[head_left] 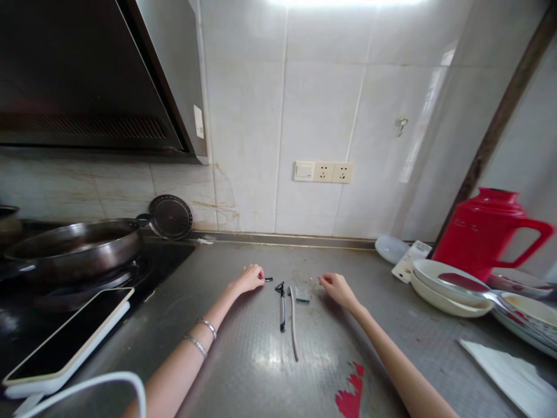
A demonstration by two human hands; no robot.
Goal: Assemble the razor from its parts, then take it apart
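Note:
My left hand (252, 278) rests on the steel counter with its fingers closed, their tips at one end of a small black piece (268, 279). Whether it is pinched or only touched is hard to see. Right of it lies a black and silver razor (282, 307), head away from me. Beside the razor is a thin, slightly bent pale grey stick (293, 328). A small clear plastic piece with a dark edge (301, 295) lies just right of the stick's far end. My right hand (337, 289) is curled shut on the counter farther right, apart from these things; nothing shows in it.
A phone on a white block (69, 339) with a white cable lies left, by a pan (78, 249) on the stove. To the right are stacked dishes (452, 290), a red jug (483, 238) and a white paper (513, 371). A red patch (351, 395) marks the near counter.

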